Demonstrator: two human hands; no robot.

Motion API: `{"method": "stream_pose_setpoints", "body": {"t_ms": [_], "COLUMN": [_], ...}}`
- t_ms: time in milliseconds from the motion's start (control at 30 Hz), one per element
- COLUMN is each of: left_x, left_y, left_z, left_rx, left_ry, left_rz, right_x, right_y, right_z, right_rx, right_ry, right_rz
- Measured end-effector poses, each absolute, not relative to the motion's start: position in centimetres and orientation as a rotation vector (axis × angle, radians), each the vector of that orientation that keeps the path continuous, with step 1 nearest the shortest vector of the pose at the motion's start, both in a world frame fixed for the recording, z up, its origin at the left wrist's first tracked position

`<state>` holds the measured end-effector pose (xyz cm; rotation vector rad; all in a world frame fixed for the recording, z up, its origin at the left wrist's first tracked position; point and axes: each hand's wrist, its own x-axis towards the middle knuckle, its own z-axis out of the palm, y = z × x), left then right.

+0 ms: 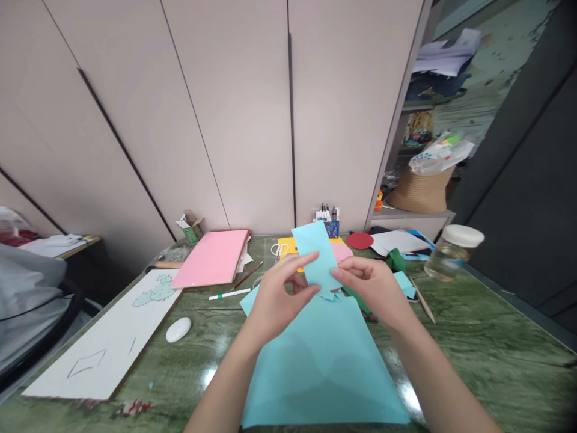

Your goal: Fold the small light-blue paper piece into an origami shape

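Note:
A small light-blue paper rectangle (318,252) is held up above the table. My right hand (367,285) pinches its lower right edge between thumb and fingers. My left hand (283,291) is at its left side, index finger stretched across the paper's face and thumb near the lower edge, with a gap between them. Beneath both hands lies a large light-blue sheet (324,373) on the green table, with small torn-looking blue bits at its top edge.
On the left are a white sheet with a cactus drawing (117,337), a white oval object (179,329), a pink pad (211,258) and a marker (229,294). Scissors (279,249) lie behind. A lidded jar (453,252), green paper (395,260) and a wooden stick (422,300) are right.

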<state>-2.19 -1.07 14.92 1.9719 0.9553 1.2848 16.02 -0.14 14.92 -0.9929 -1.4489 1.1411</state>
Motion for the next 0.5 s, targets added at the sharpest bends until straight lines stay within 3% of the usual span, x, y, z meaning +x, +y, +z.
{"method": "stream_pose_setpoints", "body": {"t_ms": [500], "left_x": [-2.11], "left_y": [-0.92], "left_z": [14.82], "left_rx": [2.001], "left_ry": [0.994], "left_rz": [1.306], "right_x": [16.3], "right_y": [-0.12], "right_z": [14.77], "right_rx": [-1.039], "right_ry": [-1.547], "right_rz": [1.073]}}
